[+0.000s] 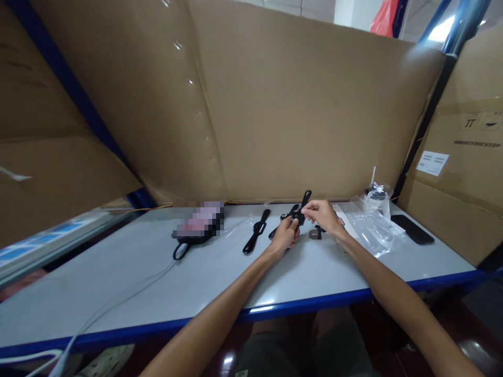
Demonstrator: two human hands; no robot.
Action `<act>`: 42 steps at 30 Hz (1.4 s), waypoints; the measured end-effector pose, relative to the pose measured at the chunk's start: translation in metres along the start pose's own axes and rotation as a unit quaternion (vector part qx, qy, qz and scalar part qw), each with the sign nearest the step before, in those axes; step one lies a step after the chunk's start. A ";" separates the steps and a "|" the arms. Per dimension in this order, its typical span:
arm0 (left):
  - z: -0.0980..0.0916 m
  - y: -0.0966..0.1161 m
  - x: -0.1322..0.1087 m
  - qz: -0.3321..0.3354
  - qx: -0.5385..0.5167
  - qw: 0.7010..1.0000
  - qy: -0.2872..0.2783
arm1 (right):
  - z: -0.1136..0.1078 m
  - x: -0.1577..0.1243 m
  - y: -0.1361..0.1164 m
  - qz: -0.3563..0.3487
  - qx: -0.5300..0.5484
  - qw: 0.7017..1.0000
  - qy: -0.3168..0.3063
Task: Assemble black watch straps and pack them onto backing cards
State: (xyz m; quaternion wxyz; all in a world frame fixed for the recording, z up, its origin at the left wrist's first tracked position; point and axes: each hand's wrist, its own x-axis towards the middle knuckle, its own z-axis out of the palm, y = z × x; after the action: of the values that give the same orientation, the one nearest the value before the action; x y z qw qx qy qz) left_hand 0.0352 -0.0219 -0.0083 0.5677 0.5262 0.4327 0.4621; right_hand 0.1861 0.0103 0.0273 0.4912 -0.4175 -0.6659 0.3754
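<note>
Both hands meet over the middle of the grey table [157, 283]. My left hand [286, 234] is closed around the lower part of a black strap-like piece [302, 208]. My right hand [323, 214] pinches the same piece near its upper end, which sticks up between the hands. A second black strap [256, 231] lies flat on the table just left of my left hand. A small dark block [315, 234] rests on the table under my right wrist.
Clear plastic bags [369, 226] and a black phone [412, 229] lie to the right. A dark pouch with a blurred patch [196, 228] sits to the left, with a white cable [118, 301] trailing off the blue front edge [306, 303]. Cardboard walls surround the table.
</note>
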 end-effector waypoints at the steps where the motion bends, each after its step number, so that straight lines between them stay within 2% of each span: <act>1: 0.001 0.000 -0.001 0.001 0.003 1.000 -0.001 | 0.001 -0.001 0.000 -0.004 -0.025 1.000 0.007; 11: 0.006 0.002 -0.007 -0.028 -0.005 1.000 -0.014 | 0.008 -0.009 -0.005 -0.052 -0.224 0.973 0.010; 17: 0.009 0.003 -0.010 -0.029 0.006 0.999 -0.034 | 0.009 -0.013 -0.007 -0.102 -0.360 0.927 -0.021; 21: 0.010 0.002 -0.011 -0.040 -0.019 0.997 -0.069 | 0.004 -0.012 -0.006 -0.139 -0.383 0.912 -0.054; 26: 0.007 0.000 -0.012 -0.081 -0.048 0.989 -0.112 | -0.003 -0.008 0.000 -0.128 -0.379 0.911 -0.100; 32: 0.003 0.000 -0.009 -0.128 -0.089 0.978 -0.141 | 0.003 -0.010 0.007 -0.119 -0.421 0.894 -0.094; 39: -0.005 -0.004 -0.003 -0.147 -0.108 0.971 -0.152 | 0.010 -0.009 0.001 -0.014 -0.348 0.936 -0.056; 42: -0.006 -0.004 -0.003 -0.153 -0.115 0.970 -0.150 | 0.009 -0.007 0.001 0.013 -0.341 0.938 -0.057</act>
State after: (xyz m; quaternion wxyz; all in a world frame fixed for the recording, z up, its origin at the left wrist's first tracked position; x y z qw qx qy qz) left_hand 0.0291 -0.0234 -0.0128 0.7467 0.4482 0.3619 0.3326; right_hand 0.1788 0.0039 0.0216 0.2758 -0.5462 -0.7755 0.1554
